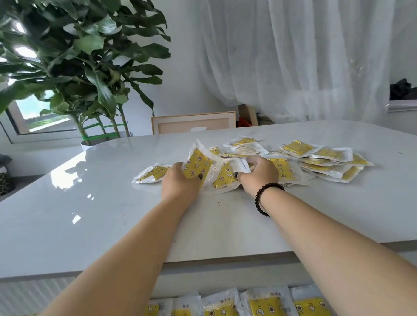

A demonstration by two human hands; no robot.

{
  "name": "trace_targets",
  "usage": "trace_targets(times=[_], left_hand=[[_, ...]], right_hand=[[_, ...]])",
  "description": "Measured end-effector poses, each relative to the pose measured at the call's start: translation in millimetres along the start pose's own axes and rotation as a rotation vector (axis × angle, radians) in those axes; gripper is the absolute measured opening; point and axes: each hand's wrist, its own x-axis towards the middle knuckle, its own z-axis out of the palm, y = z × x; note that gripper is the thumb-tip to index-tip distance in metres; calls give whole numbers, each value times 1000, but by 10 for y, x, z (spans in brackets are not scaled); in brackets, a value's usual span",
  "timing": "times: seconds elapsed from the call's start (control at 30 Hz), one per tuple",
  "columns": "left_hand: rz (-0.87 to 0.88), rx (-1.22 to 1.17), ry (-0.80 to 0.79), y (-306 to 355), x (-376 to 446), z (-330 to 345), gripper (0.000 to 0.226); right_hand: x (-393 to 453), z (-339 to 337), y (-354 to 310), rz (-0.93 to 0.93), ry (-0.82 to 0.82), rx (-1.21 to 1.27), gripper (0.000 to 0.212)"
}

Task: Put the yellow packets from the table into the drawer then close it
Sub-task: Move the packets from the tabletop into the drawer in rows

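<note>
Both hands, left hand [181, 180] and right hand [259, 175], clutch a bunched handful of yellow packets [209, 168] on the table [104, 213]; slick wrappers beyond the grasp risk slipping free during transfer to the drawer [255, 310] below

We are reaching across the white table [85, 224] with both arms, our left hand [180, 183] gripping a tilted yellow packet [198, 165] while our right hand [258, 175], a dark bead bracelet [264, 196] on its wrist, is curling over the packets beside it. More yellow packets [322, 160] are lying scattered behind. Below the table edge, a row of packets [267, 311] is sitting in the open drawer. A leafy potted plant [75, 56] is standing at left before white curtains [291, 54].
</note>
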Motion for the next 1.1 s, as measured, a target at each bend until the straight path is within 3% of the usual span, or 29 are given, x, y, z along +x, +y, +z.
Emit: trace_targets(times=[0.1, 0.3, 0.5, 0.53, 0.7, 0.83, 0.9, 0.97, 1.1], left_hand=[[-14, -274, 86, -35, 10, -27, 7], [-138, -688, 64, -55, 55, -78, 10], [-149, -534, 57, -122, 120, -42, 82], [-122, -503, 31, -116, 113, -41, 85], [-64, -589, -240, -22, 12, -46, 25], [-1, -666, -376, -9, -29, -69, 16], [55, -555, -317, -41, -27, -57, 4], [82, -476, -263, -65, -10, -36, 20], [69, -544, -60, -42, -19, -38, 23]], right_hand=[[4, 2, 17, 4, 45, 7, 45], [-20, 21, 2, -19, 166, -106, 18], [-22, -55, -29, -63, 394, 177, 21], [-21, -61, -40, -63, 406, 254, 21], [-21, -36, -46, -67, 264, 381, 12], [-42, 25, -25, -140, 94, 294, 11], [-79, 41, -32, -216, 1, 260, 11], [-125, 44, -50, -273, -69, 243, 11], [-112, 37, -66, -205, 15, 284, 4]])
